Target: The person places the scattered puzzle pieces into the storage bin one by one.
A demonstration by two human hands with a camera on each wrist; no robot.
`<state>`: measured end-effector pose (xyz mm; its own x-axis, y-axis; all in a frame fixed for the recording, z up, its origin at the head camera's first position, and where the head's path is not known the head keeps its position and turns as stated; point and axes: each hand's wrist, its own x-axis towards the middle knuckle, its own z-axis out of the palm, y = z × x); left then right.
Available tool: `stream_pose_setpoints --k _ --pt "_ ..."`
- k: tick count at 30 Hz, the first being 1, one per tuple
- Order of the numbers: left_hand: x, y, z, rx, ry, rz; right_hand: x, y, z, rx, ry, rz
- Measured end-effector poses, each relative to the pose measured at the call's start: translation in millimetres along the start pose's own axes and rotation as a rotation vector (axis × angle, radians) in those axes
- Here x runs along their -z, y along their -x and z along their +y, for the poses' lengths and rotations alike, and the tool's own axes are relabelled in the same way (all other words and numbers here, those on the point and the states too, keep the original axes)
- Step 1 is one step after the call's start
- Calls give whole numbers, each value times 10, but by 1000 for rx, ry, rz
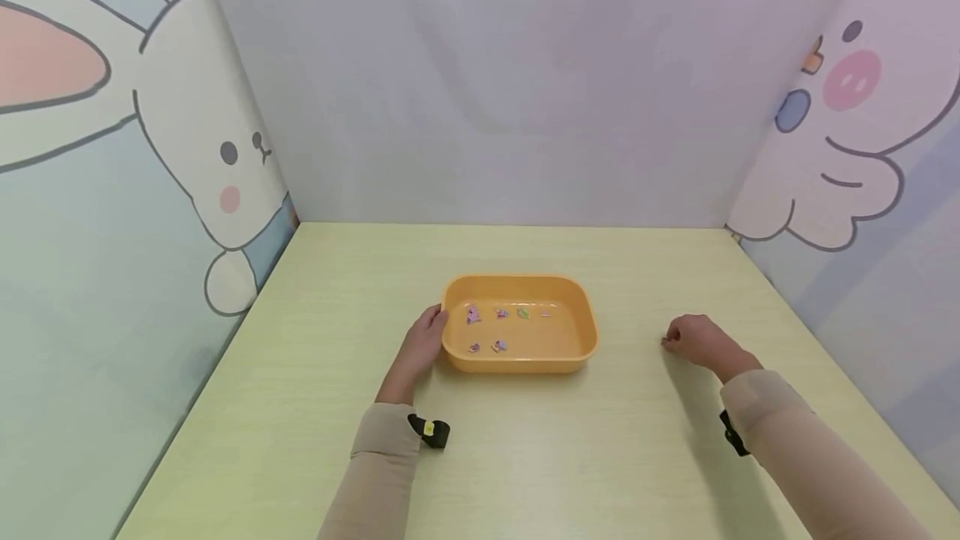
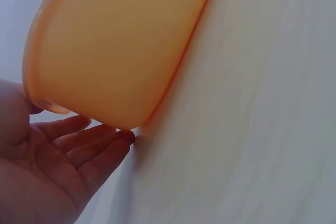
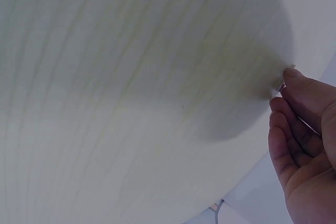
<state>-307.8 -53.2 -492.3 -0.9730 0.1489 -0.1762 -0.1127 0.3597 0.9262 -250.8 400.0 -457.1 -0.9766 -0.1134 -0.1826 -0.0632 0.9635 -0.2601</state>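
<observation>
An orange plastic tray (image 1: 517, 366) sits mid-table, with several tiny colourful pieces lying flat in it. Among them are a purple piece (image 1: 473, 315) and a green one (image 1: 523, 313); their exact kind is too small to tell. My left hand (image 1: 422, 346) grips the tray's left end, thumb at the rim and fingers against the outer wall (image 2: 113, 61). Well to the right of the tray, my right hand (image 1: 702, 342) is low over the table. Between thumb and index finger it pinches a tiny flat piece (image 3: 280, 84), mostly hidden by the fingertips.
The pale wood-grain table (image 1: 525, 465) ends at a plain back wall (image 1: 510, 107). Side walls stand close on both sides, with a printed rabbit (image 1: 202, 132) on the left and a printed pink-nosed animal (image 1: 892, 123) on the right.
</observation>
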Motion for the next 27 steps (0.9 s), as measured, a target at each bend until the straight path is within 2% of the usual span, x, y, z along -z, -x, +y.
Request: stream_pose_setpoints --k 19,27 --pt "-4 16 15 -2 -18 11 -4 2 -8 8 9 -10" --pt "-7 24 24 20 0 5 29 -2 -38 -9 9 -25"
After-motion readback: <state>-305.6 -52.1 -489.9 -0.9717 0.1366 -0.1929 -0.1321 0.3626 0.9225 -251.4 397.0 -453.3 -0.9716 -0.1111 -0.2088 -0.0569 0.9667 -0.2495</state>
